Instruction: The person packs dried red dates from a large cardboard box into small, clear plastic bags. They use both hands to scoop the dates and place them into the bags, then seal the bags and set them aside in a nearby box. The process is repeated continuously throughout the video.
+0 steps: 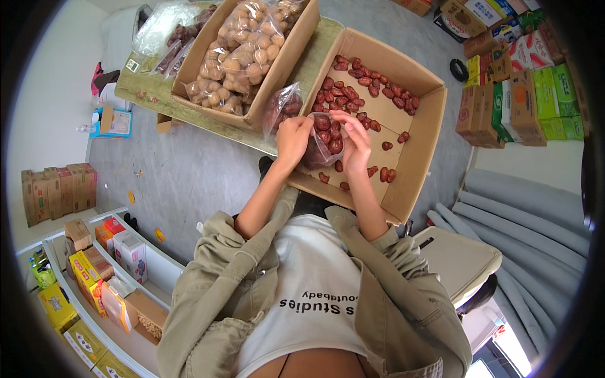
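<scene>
My left hand [294,141] pinches the rim of a clear plastic bag [317,156] partly filled with red dried dates. On the bag's other side, my right hand [358,146] is cupped against it with the fingers bent over the dates at its top; the thumb is hard to make out. Both hands are above the near left part of an open cardboard box [411,156]. Loose dried dates [350,92] lie in that box, mostly towards its far end, with a few near my right wrist. Another clear bag of dates [286,104] stands just beyond my left hand.
A green table [137,82] carries a cardboard box [293,59] of bagged walnuts [246,56] and a heap of clear plastic bags [165,28]. Shelves [160,279] with packaged goods are at left, stacked cartons [527,108] at far right. A beige stool [456,257] and grey rolls [524,222] are at right.
</scene>
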`<move>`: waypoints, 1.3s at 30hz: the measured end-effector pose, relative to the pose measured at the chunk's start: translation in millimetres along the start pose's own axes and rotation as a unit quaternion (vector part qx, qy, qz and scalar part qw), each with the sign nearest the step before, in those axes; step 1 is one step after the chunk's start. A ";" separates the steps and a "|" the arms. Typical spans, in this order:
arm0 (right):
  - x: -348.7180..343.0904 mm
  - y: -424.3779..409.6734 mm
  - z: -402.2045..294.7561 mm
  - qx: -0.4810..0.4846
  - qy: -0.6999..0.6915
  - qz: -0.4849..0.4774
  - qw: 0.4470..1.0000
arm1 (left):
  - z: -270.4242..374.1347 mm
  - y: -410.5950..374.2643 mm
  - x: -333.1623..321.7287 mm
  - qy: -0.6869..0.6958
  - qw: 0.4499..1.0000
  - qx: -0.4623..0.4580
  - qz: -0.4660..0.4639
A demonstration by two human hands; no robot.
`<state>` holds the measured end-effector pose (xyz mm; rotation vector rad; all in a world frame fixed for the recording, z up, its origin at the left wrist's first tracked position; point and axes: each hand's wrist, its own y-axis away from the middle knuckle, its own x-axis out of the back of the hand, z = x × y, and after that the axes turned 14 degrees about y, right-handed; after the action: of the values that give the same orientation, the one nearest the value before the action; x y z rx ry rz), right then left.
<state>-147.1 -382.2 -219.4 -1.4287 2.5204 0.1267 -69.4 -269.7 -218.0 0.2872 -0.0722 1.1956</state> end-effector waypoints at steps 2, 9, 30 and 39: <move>-1.7 3.1 -2.0 0.003 0.075 -0.015 0.997 | -3.2 0.3 -0.1 0.004 1.000 -0.019 0.002; 10.3 7.7 -17.2 -0.051 0.467 0.087 0.879 | -0.2 5.5 19.1 -0.045 0.996 -0.066 -0.035; 88.8 21.0 97.7 -0.232 0.663 -0.065 0.709 | -9.9 33.5 37.0 -0.121 0.991 -0.065 0.003; 45.6 23.6 113.5 -0.244 0.701 -0.205 0.638 | -7.4 33.5 33.6 -0.101 0.993 -0.056 -0.009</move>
<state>-170.9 -386.1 -341.6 -3.2240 3.0833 -0.7612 -88.6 -226.1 -212.1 0.3085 -0.3106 1.1376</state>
